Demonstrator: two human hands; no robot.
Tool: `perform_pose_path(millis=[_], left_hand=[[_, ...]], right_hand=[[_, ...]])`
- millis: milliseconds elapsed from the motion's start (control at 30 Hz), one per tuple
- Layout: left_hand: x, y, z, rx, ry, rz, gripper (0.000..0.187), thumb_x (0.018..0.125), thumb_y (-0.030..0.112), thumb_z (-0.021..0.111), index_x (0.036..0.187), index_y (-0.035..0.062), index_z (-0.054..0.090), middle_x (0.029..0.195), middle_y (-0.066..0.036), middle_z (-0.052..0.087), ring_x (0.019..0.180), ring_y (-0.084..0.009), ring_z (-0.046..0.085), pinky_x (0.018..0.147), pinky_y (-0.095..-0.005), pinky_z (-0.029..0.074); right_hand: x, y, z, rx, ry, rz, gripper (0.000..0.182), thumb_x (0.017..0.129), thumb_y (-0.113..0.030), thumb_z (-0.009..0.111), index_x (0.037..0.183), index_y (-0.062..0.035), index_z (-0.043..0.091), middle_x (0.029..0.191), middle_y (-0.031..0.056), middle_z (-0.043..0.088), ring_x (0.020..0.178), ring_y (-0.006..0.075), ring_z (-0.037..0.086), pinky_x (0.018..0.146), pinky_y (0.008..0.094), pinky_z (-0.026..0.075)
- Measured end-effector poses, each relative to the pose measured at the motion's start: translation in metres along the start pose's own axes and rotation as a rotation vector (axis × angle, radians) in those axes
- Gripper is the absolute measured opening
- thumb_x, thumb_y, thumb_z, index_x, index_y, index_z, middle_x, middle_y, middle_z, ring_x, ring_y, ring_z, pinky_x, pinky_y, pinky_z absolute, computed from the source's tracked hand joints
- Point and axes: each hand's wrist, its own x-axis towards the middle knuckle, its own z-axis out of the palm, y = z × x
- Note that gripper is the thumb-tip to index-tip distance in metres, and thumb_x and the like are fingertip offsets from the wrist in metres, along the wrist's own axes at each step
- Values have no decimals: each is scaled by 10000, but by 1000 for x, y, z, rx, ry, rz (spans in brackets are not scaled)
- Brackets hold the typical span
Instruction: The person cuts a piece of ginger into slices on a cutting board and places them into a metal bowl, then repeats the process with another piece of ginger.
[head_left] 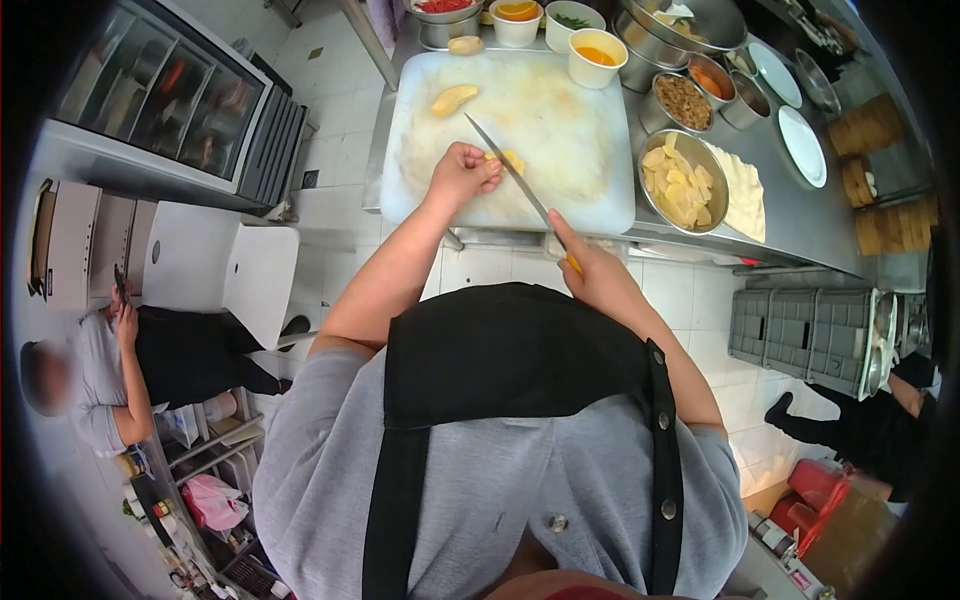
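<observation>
My right hand (597,268) is closed round the yellow handle of a long kitchen knife (508,168), its blade slanting up and left over the white cutting board (580,150). On the board, my left hand (466,176) is closed, its fingertips pinching a small pale yellow piece that looks like ginger, just left of the blade. More yellow ginger pieces (514,161) lie against the blade's far side. A larger peeled piece of ginger (455,100) rests near the board's upper left. Right of the board, a metal bowl (722,190) holds many pale yellow slices (678,185).
A white tub (597,58) with orange contents stands on the board's far right corner. Metal containers, one of brown mince (684,101), and white plates (802,146) crowd the right counter. A folded cloth (738,190) lies beside the bowl. One person (110,370) sits at left; another (870,430) is at right.
</observation>
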Motion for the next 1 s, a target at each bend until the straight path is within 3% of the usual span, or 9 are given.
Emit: perform_pose_path(millis=[300, 700, 900, 1000], left_hand=[[1, -1, 0, 9, -6, 7, 269, 924, 84, 659, 1063, 12, 441, 948, -95, 621, 830, -160, 664, 721, -260, 580], [2, -3, -2, -4, -24, 25, 283, 914, 79, 672, 1063, 6, 442, 969, -105, 625, 843, -167, 663, 743, -270, 580], [1, -4, -3, -2, -25, 44, 291, 912, 95, 679, 1069, 1, 452, 970, -107, 628, 829, -163, 669, 710, -265, 575], [0, -3, -2, -16, -14, 29, 288, 915, 100, 676, 1070, -6, 457, 964, -108, 629, 820, -162, 671, 700, -264, 573]], right_hand=[[-14, -8, -6, -99, -47, 110, 781, 887, -120, 572, 1534, -340, 193, 787, 238, 618, 699, 390, 635, 689, 477, 511], [28, -17, -4, -112, -102, 115, 700, 908, -68, 506, 1536, -199, 225, 781, 259, 633, 699, 422, 617, 680, 506, 482], [4, -7, 1, -4, 16, -3, 735, 910, -95, 539, 1541, -266, 204, 773, 255, 622, 716, 409, 622, 695, 495, 483], [-11, -7, -3, -34, -50, 75, 773, 901, -112, 567, 1541, -311, 182, 779, 249, 615, 731, 399, 629, 703, 483, 490]])
